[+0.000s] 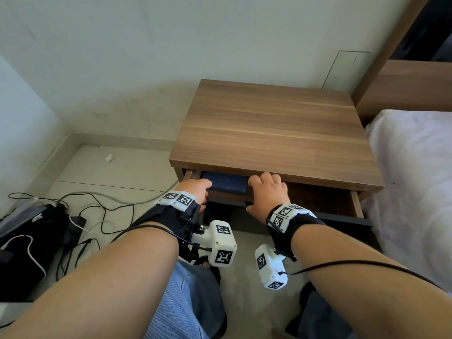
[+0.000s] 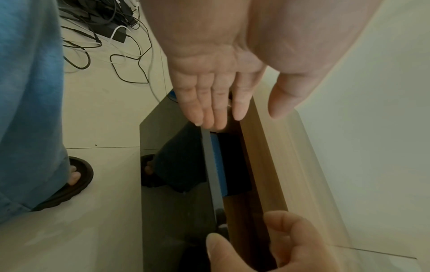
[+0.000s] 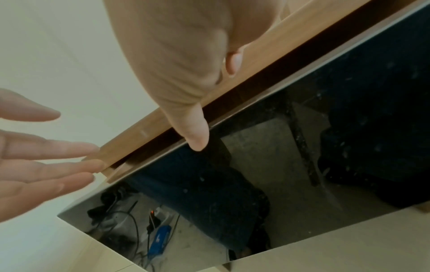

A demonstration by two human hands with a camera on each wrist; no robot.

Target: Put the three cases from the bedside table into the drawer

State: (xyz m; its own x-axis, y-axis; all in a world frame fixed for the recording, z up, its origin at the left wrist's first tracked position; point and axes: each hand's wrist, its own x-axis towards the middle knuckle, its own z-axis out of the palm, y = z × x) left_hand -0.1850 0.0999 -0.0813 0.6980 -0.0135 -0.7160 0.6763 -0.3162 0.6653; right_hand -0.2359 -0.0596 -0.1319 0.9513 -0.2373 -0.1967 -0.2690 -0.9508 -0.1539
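The wooden desk [image 1: 274, 128] beside the bed has a bare top; a dark blue case [image 1: 223, 184] lies in the half-open drawer [image 1: 352, 204]. Left hand [image 1: 198, 192] and right hand [image 1: 266, 194], both relaxed and holding nothing, rest at the drawer's front edge; pushing it shut now could pinch fingers under the top.

Brown wood-grain surface [image 1: 274, 128]; navy blue case [image 1: 223, 183] in brown drawer [image 1: 325, 199] with glossy black front [image 3: 302, 147]; black-and-white checkered wrist markers [image 1: 223, 255]; pale striped blue trousers [image 1: 181, 302]; white bedding [image 1: 415, 179].
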